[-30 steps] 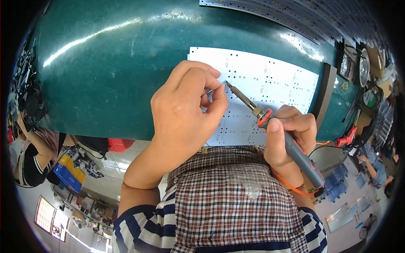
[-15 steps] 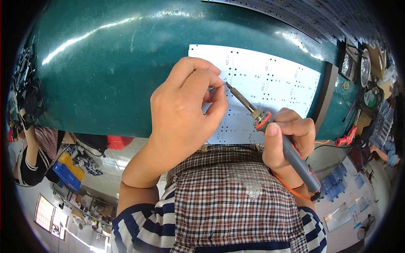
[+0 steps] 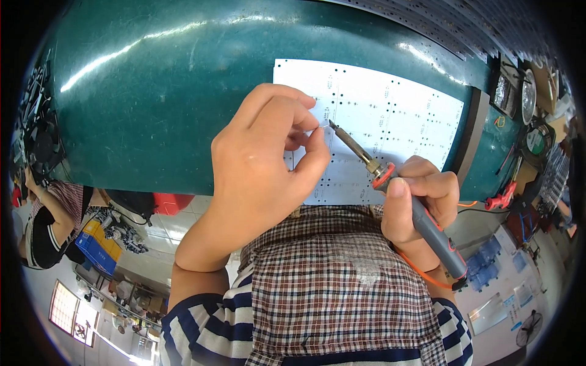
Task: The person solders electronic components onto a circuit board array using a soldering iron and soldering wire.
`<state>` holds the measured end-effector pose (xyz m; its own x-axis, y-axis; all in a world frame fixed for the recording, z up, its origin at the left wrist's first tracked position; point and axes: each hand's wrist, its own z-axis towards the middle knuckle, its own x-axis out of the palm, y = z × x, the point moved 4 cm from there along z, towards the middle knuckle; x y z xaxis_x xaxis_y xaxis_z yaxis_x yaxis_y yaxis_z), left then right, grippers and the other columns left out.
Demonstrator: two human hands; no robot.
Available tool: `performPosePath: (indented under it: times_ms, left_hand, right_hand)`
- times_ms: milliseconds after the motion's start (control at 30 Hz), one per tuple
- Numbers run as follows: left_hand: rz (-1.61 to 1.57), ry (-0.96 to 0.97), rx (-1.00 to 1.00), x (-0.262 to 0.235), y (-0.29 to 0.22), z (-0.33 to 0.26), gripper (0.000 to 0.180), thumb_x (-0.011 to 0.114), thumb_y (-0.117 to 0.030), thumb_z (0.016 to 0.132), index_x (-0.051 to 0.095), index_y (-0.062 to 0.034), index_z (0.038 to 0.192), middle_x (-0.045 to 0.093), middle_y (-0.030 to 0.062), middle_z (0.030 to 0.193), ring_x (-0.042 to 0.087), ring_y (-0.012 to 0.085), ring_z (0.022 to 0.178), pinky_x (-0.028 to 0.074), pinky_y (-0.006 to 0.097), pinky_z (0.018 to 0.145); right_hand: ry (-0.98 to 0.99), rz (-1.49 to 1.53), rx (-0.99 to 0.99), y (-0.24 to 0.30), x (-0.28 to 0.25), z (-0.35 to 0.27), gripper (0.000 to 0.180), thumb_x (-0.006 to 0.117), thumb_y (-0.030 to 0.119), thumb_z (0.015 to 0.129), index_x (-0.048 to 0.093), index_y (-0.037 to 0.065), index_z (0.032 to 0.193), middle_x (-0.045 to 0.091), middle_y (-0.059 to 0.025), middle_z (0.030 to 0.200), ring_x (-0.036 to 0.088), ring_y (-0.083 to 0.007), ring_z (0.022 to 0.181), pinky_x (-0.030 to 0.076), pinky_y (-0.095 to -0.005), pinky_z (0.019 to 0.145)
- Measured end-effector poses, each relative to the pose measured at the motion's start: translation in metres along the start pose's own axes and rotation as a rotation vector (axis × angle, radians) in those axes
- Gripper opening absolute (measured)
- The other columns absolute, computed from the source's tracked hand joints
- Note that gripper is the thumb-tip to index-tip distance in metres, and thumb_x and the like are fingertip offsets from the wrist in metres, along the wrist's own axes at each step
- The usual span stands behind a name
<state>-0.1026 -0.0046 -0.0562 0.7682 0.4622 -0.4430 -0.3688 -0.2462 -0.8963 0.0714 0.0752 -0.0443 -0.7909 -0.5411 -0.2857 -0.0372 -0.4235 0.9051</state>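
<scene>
My right hand (image 3: 421, 195) grips a grey and red soldering iron (image 3: 436, 235). An orange cord runs from its rear end. Its dark tip points up and left, at or just over the white circuit board panel (image 3: 360, 85), marked with small dark holes and pads. Over the board's left part, my left hand (image 3: 262, 152) is curled, thumb and fingers bent close to the iron's tip. Whatever sits between those fingers is too hidden to make out. The board lies on the green table (image 3: 152, 116), near its front edge.
A dark bar (image 3: 470, 140) stands along the board's right side. Farther right are a solder reel (image 3: 536, 143) and a red tool (image 3: 502, 198). Stacked long panels (image 3: 439, 24) occupy the far right. At the left edge, a co-worker's arm (image 3: 52, 210) reaches toward dark parts (image 3: 43, 140).
The board has slid slightly away from me. My left hand has shifted a little left, and the iron's tip slightly right. The co-worker's arm has moved.
</scene>
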Motion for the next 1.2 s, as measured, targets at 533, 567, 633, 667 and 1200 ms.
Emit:
performPosePath:
  times_ms: [533,567,633,667,1200]
  left_hand:
    - [0.043,0.032,-0.027,0.005,0.003,-0.021,0.014,0.071,0.008,0.075,0.060,0.0015,0.081,0.062,0.0087,0.097,0.059,0.0064,0.056,0.045,0.018,0.046]
    - [0.044,0.030,-0.024,0.005,0.003,-0.021,0.014,0.071,0.008,0.075,0.060,0.0016,0.080,0.062,0.0086,0.096,0.060,0.0065,0.056,0.045,0.018,0.046]
    - [0.046,0.028,-0.021,0.006,0.003,-0.021,0.014,0.071,0.008,0.074,0.059,0.0016,0.080,0.061,0.0085,0.095,0.060,0.0066,0.057,0.045,0.018,0.046]
    - [0.045,0.026,-0.024,0.006,0.003,-0.021,0.014,0.071,0.008,0.074,0.059,0.0017,0.080,0.061,0.0085,0.095,0.060,0.0067,0.057,0.046,0.018,0.046]
    - [0.047,0.038,-0.020,0.008,0.002,-0.022,0.012,0.068,0.010,0.073,0.061,0.0033,0.081,0.059,0.0085,0.096,0.065,0.0100,0.064,0.049,0.020,0.050]
  right_hand:
    - [0.002,0.057,0.041,0.003,-0.004,-0.015,0.023,0.068,-0.004,0.076,0.047,0.002,0.084,0.054,-0.0075,0.062,0.044,-0.0071,0.045,0.031,-0.0227,0.040]
    - [0.005,0.056,0.046,0.003,-0.003,-0.015,0.023,0.068,-0.004,0.077,0.047,0.002,0.085,0.055,-0.0076,0.062,0.044,-0.0070,0.045,0.031,-0.0228,0.040]
    - [0.013,0.055,0.047,0.003,-0.002,-0.015,0.023,0.068,-0.004,0.077,0.047,0.002,0.085,0.055,-0.0075,0.062,0.044,-0.0068,0.045,0.031,-0.0227,0.040]
    - [0.020,0.052,0.048,0.003,-0.002,-0.014,0.023,0.069,-0.003,0.077,0.047,0.002,0.085,0.055,-0.0075,0.061,0.044,-0.0066,0.045,0.031,-0.0226,0.040]
    - [-0.024,0.062,0.028,0.004,0.000,-0.021,0.024,0.070,-0.006,0.075,0.049,0.001,0.084,0.053,-0.0059,0.060,0.045,-0.0080,0.046,0.033,-0.0226,0.040]
